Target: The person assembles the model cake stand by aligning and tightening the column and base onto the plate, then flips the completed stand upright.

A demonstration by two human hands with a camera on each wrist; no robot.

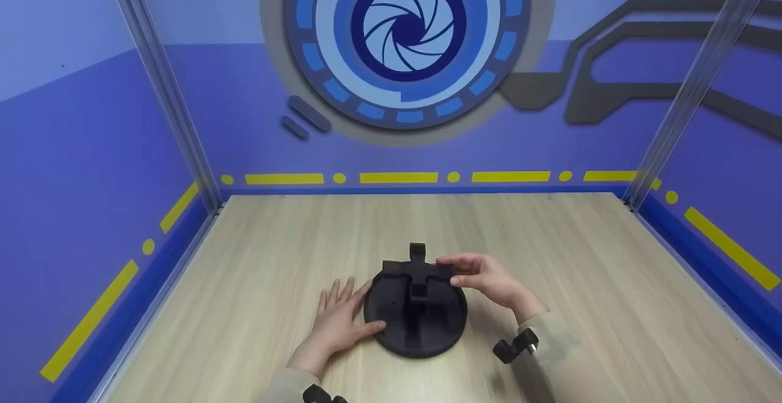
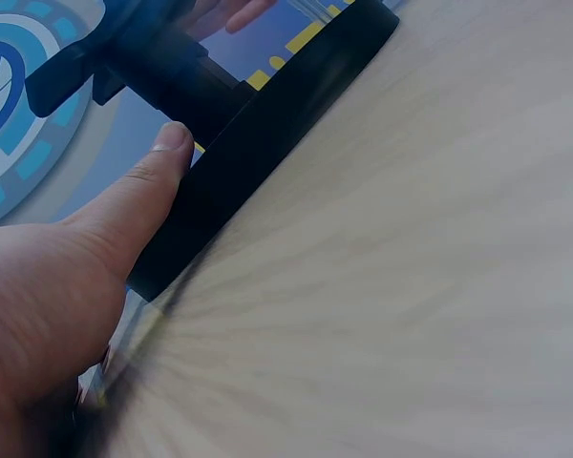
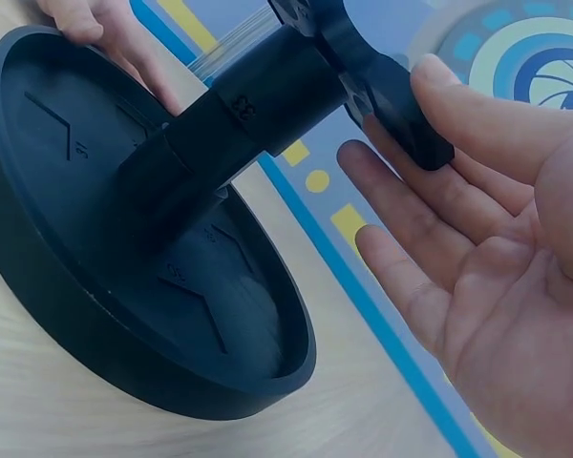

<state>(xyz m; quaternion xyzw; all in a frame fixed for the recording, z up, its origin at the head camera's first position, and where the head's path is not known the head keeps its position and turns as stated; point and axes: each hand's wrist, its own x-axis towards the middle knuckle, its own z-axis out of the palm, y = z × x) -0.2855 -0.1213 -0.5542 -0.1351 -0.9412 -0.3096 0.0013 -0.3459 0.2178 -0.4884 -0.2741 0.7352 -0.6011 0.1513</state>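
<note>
A black stand (image 1: 391, 323) rests on the table, with a round rimmed base (image 3: 86, 315), a central post (image 3: 239, 114) and a cross-shaped top (image 1: 418, 273). My left hand (image 1: 337, 325) lies along the left side of the base, fingers spread and straight. Its thumb (image 2: 138, 196) touches the rim. With thumb and fingers, my right hand (image 1: 493, 281) pinches the end of the top's right arm (image 3: 411, 114). The palm of that hand faces the post in the right wrist view. Angular marks and small raised numbers show on the base and post.
The light wood table (image 1: 293, 238) is enclosed by blue printed walls (image 1: 244, 116) with metal corner posts (image 1: 168, 85). Black straps with fittings (image 1: 516, 346) sit at both wrists.
</note>
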